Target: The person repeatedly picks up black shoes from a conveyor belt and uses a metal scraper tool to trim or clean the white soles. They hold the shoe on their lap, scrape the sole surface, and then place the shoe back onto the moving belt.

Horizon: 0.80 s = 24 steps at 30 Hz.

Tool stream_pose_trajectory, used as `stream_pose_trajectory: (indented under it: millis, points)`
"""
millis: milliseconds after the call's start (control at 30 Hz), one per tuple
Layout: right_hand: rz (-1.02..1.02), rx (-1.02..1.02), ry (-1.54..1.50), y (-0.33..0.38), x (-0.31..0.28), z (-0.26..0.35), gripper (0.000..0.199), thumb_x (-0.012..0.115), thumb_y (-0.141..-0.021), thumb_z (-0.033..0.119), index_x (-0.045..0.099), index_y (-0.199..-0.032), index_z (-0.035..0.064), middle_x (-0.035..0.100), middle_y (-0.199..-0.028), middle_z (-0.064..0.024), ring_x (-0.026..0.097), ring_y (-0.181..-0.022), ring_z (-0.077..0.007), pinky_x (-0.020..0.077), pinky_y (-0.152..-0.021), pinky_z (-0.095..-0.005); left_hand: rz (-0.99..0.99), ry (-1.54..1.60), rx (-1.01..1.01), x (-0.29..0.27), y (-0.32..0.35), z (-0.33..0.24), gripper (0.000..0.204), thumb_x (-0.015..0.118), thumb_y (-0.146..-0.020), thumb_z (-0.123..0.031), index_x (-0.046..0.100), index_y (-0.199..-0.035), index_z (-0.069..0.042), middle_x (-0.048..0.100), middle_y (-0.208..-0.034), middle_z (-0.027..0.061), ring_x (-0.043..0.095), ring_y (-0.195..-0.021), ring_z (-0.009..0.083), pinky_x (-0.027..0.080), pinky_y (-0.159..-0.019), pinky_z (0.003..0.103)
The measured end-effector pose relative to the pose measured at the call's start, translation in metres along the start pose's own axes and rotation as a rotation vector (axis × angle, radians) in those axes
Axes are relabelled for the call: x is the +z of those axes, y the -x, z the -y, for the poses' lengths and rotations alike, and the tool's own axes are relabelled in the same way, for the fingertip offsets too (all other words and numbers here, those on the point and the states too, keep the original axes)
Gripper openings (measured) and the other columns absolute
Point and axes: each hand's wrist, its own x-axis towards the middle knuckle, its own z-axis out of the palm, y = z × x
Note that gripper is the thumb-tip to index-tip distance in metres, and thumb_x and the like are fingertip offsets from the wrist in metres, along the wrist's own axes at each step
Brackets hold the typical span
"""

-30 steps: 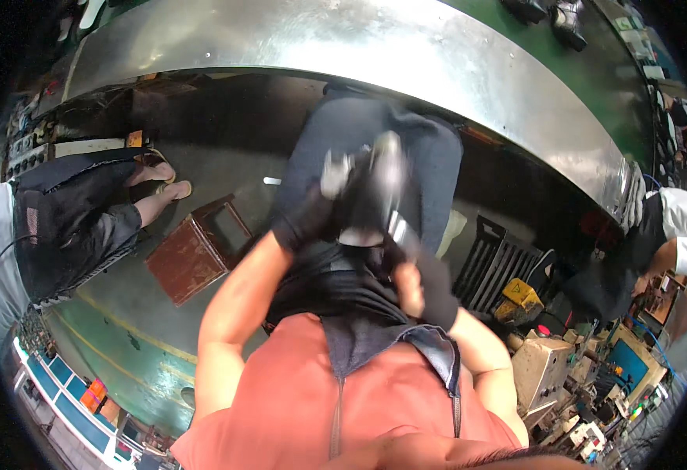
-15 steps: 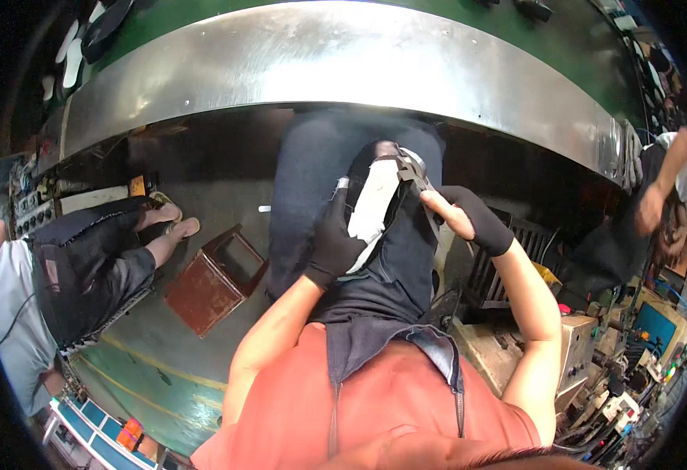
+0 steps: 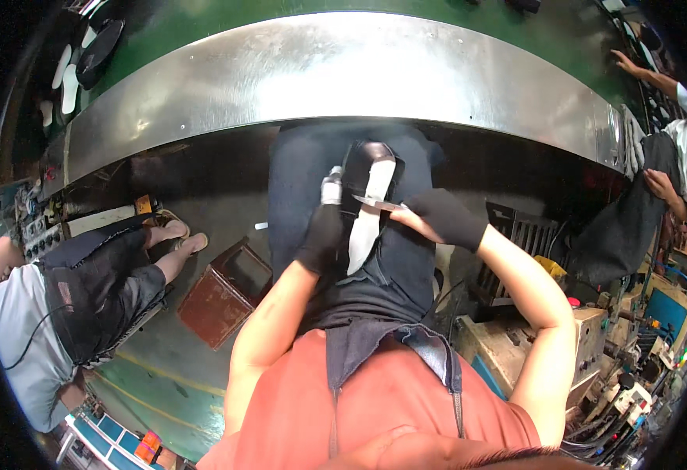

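On my lap lies a black shoe [image 3: 357, 182], its white sole side [image 3: 367, 223] facing up and its dark, shiny end pointing away from me. My left hand [image 3: 326, 223], in a black fingerless glove with white wrapping on a finger, grips the shoe's left side; some fingers are hidden beneath it. My right hand [image 3: 437, 218], also in a black glove, is closed on a thin metal knife [image 3: 376, 203]. The blade lies across the middle of the shoe and points left. Its handle is hidden within my fingers.
A polished metal bench edge [image 3: 343, 70] curves across in front, with a green surface beyond. A brown box-like stool [image 3: 216, 301] stands left, near a seated person [image 3: 85, 298]. Another person [image 3: 684, 157] is at far right. Machinery [image 3: 578, 341] sits right of me.
My right hand has moved inward and nearer from the shoe's far right edge, where dark strips hung. The knife now shows across the white sole. My left hand has shifted slightly left.
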Motion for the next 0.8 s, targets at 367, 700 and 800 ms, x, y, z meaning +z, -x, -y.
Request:
stream_pose_trajectory:
  millis: [367,700,800]
  points:
    - [-0.185,-0.215,0.330,0.043,-0.062,0.100,0.039,0.057,-0.092,0.039,0.062,-0.077,0.0032,0.057,-0.069,-0.0193,0.057,-0.065,-0.0400,0.0436,-0.058,-0.0446,-0.166,-0.829,0.597,-0.030,-0.010,0.020,0.071,0.052,-0.093,-0.027,0.017,-0.146,0.005,0.031,-0.144,0.0332,0.037,-0.134,0.0405,0.030,-0.111,0.040]
    - [-0.045,0.279,-0.611,0.074,0.105,0.007,0.045,0.048,-0.099,0.040,0.060,-0.086,-0.0009,0.057,-0.064,-0.0062,0.056,-0.057,-0.0115,0.0445,-0.055,-0.0308,-0.044,0.070,0.004,-0.041,0.072,0.099,0.041,0.048,-0.098,-0.031,0.053,-0.123,0.001,0.062,-0.108,0.0089,0.059,-0.097,0.0200,0.046,-0.088,0.032]
    - [0.036,0.381,-0.517,0.083,0.089,0.011,0.047,0.047,-0.098,0.042,0.062,-0.087,-0.0006,0.061,-0.067,-0.0143,0.062,-0.059,-0.0222,0.0465,-0.057,-0.0359,-0.326,-0.476,0.441,-0.014,0.046,0.099,0.050,0.062,-0.090,-0.035,0.052,-0.122,0.002,0.066,-0.100,0.0154,0.063,-0.090,0.0241,0.049,-0.081,0.035]
